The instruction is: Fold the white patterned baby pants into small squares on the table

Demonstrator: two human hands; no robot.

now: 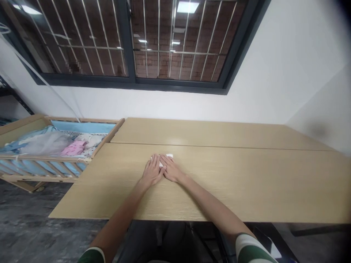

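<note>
My left hand (153, 171) lies flat on the light wooden tabletop (236, 182), fingers stretched out. Beside it, my right hand (170, 169) is also flat, its fingers pointing up and to the left. Both palms press on a small white piece (169, 155), which looks like paper or tissue. Only its edges show, past the right fingertips and in the gap between the hands. The rest of it is covered, so its full shape cannot be made out. The thumbs meet or nearly meet.
A wooden crib (57, 159) with blue lining, a pink cloth (74, 148) and white netting stands at the left. A second wooden board (219, 133) adjoins the tabletop at the back. Behind are a white wall (164, 104) and a barred window (181, 62).
</note>
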